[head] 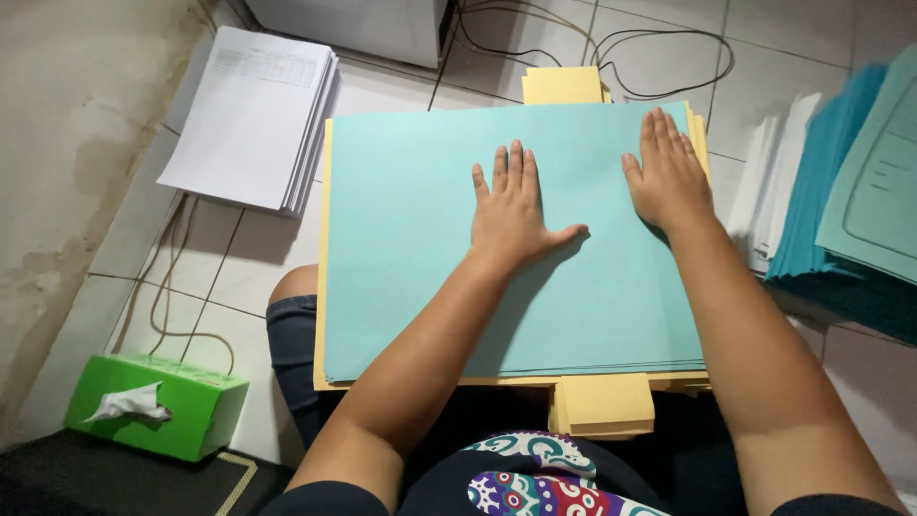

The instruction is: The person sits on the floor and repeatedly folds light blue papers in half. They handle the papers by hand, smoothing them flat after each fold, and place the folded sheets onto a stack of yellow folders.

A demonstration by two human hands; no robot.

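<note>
A large light-blue paper sheet (411, 239) lies on top of a stack of yellow sheets (604, 403) resting across my lap. My left hand (511, 210) lies flat, palm down, near the middle of the blue sheet, fingers together and thumb spread. My right hand (669, 177) presses flat on the sheet's upper right corner. Neither hand holds anything. A narrower yellow stack (562, 84) sticks out beyond the far edge.
A pile of white printed papers (250, 115) lies on the tiled floor at upper left. Teal and white paper stacks (841, 191) sit at right. A green tissue box (158, 401) stands at lower left. Black cables (659, 57) run along the floor at top.
</note>
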